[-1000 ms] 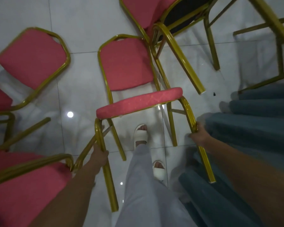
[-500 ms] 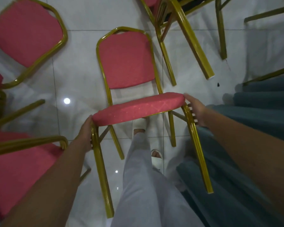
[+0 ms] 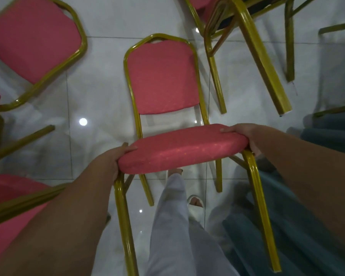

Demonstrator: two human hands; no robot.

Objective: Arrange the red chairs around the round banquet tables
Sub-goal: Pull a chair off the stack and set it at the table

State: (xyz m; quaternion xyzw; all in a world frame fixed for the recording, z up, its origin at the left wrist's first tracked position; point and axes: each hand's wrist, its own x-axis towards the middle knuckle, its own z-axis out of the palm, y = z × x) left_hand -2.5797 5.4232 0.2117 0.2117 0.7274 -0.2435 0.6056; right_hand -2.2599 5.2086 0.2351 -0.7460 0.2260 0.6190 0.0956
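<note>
A red chair [image 3: 179, 150] with a gold metal frame hangs tipped in front of me, its backrest pointing down toward the floor and its legs toward me. My left hand [image 3: 113, 159] grips the left edge of the red seat cushion. On the cushion's right edge my right hand [image 3: 245, 134] is closed, thumb on top. At the lower right hangs the teal cloth of a banquet table [image 3: 299, 236].
More red chairs stand close: one at the upper left [image 3: 32, 36], one at the lower left [image 3: 10, 200], one at the top right [image 3: 253, 40] with gold legs reaching in. My legs in pale trousers [image 3: 175, 226] stand on the glossy white tiled floor [image 3: 100, 92].
Both hands have slid up from the chair's gold legs to the sides of the seat cushion. The chair has come up closer to me.
</note>
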